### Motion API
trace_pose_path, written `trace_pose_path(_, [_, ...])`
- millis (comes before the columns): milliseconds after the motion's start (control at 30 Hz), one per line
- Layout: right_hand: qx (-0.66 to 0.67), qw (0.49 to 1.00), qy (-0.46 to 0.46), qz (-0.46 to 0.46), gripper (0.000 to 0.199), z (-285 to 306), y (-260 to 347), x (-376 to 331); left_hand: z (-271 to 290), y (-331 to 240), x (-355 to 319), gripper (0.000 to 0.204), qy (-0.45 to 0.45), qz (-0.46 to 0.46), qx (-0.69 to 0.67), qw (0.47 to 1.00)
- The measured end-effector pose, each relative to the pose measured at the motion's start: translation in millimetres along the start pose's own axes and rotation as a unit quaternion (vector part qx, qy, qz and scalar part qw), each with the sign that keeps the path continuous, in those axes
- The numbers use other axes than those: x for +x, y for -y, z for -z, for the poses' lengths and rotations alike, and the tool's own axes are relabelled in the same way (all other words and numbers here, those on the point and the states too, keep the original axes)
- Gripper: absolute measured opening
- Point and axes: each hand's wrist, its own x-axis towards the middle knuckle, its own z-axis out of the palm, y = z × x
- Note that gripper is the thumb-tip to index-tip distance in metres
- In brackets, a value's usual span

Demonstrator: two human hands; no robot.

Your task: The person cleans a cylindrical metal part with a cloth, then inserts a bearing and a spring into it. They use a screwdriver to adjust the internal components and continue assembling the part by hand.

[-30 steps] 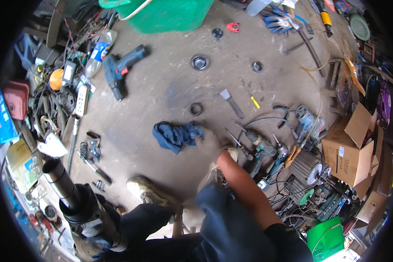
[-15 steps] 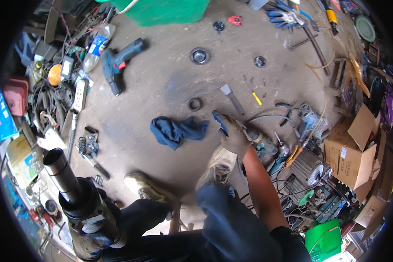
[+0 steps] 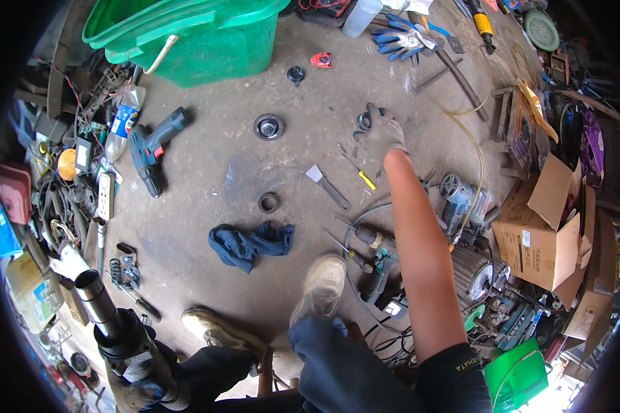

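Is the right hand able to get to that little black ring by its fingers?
Probably yes. The gloved right hand is stretched out over the floor, its fingertips right beside the black ring, and nothing lies between them.

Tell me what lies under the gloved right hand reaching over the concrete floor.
Under the gloved right hand shows a small dark round ring part on the concrete floor. The glove covers its right edge and anything beneath the palm.

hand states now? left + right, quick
Left hand: closed around a heavy dark metal cylindrical tool.
Right hand, in a grey work glove: open, fingers spread, holding nothing, beside a small dark round ring part on the floor.
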Motion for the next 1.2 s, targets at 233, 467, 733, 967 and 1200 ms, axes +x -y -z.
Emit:
trace_pose_path(233, [0.105,0.994,0.017,-0.039,0.064,10,4,8,-9,-7,2,0.065,0.000,-0.005,0.019,1.000])
trace_pose_path(467, [0.894,0.417,0.112,0.116,0.067,67,73,-134,-13,-4,7,0.051,-0.004,-0.004,-0.057,0.998])
trace_pose_path(733, [0.929,0.290,0.211,0.094,0.097,61,96,-187,-15,-3,1,0.049,0.029,0.003,-0.005,1.000])
trace_pose_path(967, [0.866,0.437,0.189,0.151,0.083,61,101,-193,-11,1,-2,0.054,0.041,0.002,-0.001,0.999])
trace_pose_path(1200, [0.903,0.311,0.239,0.175,0.078,66,107,-196,-1,6,-5,0.059,0.028,0.027,-0.017,0.999])
